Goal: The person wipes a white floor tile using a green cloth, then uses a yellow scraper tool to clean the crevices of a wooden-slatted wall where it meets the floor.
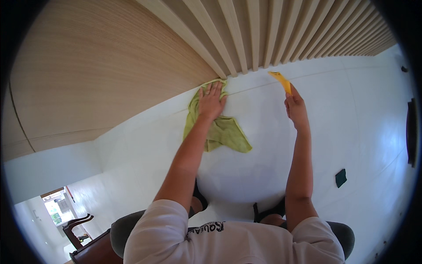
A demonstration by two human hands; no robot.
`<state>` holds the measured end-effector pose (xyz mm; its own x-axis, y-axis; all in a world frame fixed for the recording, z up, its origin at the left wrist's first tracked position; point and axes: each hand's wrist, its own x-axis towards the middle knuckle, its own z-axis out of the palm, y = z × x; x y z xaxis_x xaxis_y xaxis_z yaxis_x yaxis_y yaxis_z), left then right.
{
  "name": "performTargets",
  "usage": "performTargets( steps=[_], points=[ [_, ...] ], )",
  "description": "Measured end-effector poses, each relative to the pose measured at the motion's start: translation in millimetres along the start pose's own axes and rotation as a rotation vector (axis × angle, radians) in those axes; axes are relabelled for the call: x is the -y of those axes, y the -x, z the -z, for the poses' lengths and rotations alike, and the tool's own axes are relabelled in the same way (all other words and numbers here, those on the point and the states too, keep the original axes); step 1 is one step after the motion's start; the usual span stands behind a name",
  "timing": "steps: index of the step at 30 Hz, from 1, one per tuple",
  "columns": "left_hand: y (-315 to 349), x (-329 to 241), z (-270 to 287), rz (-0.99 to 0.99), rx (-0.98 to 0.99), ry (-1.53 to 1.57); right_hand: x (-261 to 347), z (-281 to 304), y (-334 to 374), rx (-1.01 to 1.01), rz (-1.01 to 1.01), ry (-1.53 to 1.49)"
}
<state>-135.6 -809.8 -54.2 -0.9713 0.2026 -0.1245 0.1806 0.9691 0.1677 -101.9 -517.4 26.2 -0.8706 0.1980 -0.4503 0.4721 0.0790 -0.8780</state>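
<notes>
My left hand [212,102] lies flat with fingers stretched out, pressing on a crumpled yellow-green cloth [226,133]. The cloth is spread over the white floor, and its far end touches the base of the wood panel and slats. In my right hand [296,108] is a slim, flat yellow tool [280,81], perhaps a scraper. My fingers close round its near end; the far end points toward the slats, with a darker tip. Whether that tip touches the floor I cannot tell.
Vertical wooden slats [274,33] and a broad wood panel [101,57] rise along the far side. A dark green pad [340,177] lies on the white floor [246,176] to the right. A dark wooden chair [94,246] stands at the lower left. My feet are close below.
</notes>
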Motion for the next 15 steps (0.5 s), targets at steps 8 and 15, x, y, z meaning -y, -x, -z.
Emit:
performTargets(
  steps=[8, 15],
  points=[
    [38, 32, -6, 0.228, -0.391, 0.248, 1, -7, 12, -0.015, 0.092, 0.038],
    [-2, 2, -14, 0.021, -0.170, 0.143, -14, -13, 11, 0.020, 0.086, 0.109]
  ],
)
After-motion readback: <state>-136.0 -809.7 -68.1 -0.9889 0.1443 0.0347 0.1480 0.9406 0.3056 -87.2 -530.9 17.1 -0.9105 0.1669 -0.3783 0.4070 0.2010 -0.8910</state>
